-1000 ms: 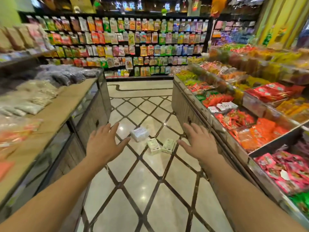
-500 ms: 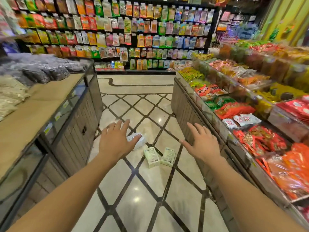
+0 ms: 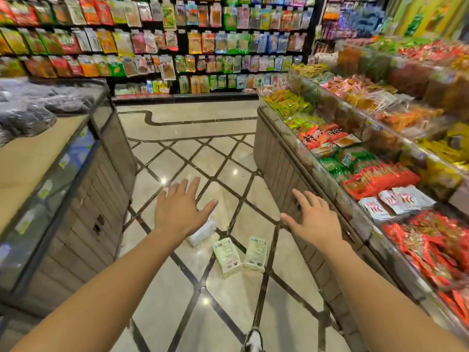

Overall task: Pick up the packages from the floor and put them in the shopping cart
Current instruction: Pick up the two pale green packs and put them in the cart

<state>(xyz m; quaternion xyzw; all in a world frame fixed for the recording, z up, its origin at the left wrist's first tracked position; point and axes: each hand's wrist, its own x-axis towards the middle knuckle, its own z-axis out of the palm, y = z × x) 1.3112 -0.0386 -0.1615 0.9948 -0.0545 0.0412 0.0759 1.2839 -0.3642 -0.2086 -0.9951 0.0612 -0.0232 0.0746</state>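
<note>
We reach both hands out, empty, fingers spread: left hand (image 3: 180, 212), right hand (image 3: 314, 219). Three packages on floor (image 3: 162, 295): white package (image 3: 203, 232) under left hand, two green packages (image 3: 227, 255) (image 3: 255, 254) side by side.

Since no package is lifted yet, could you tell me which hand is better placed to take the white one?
Probably the left hand: it hovers open directly over the white package, while the right hand is off toward the snack counter.

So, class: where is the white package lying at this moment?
In the head view, the white package lies on the floor mid-aisle, partly hidden under the left hand, just left of two green packages.
</note>
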